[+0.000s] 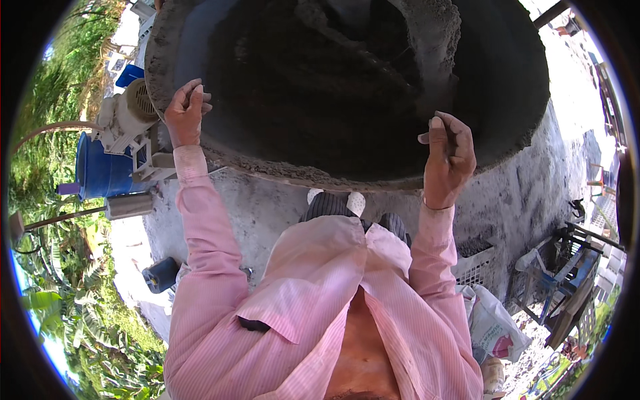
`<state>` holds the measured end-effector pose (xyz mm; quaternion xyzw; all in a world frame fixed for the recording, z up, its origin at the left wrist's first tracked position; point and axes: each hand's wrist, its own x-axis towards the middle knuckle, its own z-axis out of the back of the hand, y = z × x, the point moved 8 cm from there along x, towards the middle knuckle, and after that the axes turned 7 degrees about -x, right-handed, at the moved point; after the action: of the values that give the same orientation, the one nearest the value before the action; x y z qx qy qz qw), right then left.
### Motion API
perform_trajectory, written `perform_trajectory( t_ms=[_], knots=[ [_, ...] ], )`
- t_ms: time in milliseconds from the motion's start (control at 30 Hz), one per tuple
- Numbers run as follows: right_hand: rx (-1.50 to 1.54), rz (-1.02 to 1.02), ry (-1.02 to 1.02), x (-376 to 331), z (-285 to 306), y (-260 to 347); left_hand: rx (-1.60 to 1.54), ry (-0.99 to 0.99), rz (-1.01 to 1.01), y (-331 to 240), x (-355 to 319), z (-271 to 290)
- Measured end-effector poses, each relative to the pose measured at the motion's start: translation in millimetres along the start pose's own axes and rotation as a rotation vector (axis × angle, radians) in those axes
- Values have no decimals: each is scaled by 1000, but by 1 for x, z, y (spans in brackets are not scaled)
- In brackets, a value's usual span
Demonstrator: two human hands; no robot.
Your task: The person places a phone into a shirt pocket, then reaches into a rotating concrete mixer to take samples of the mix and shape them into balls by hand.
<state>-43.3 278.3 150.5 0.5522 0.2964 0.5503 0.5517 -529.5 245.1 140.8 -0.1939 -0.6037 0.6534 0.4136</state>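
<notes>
Pan (300,175), wide, round and crusted with grey, filled the top of the view, its near edge just in front of a person in a pink shirt (313,267). Its inside was dark, and how much lay in it could not be told. A thick, grey-caked arm (433,40) came down into its right half, with a thinner bar (360,48) slanting beside it.

Both hands were raised, palms partly turned inward. The left hand (185,119) showed over the pan's left edge, loosely half open, thumb near the bent fingers. The right hand (451,157) showed over the right part of the near edge, fingers curled, a gap behind the upright thumb. Neither appeared to hold anything; whether either touched the rim was unclear.

Beyond the left edge sat a motor (137,103) and a blue barrel (100,167); off the near right edge, on the ground, were a crate (475,263) and a white sack (497,327).

The step looked like a pause at the pan, between grips. The next move seemed to call for choosing a hold and keeping fingers clear of the arm.
</notes>
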Motion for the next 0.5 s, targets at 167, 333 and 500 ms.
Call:
perform_trajectory(
  t_ms=[167, 333, 500],
  knots=[
    [-146, 107, -47, 1, 4, 7, -17, -56, -7, 4, 2, 4],
    [-77, 57, -38, -1, 2, 7, 146, 1, 94, 14, 3, 11],
    [-3, 42, -68, 0, 7, 6, -16, -14, -34, 7, 4, 4]
  ],
)
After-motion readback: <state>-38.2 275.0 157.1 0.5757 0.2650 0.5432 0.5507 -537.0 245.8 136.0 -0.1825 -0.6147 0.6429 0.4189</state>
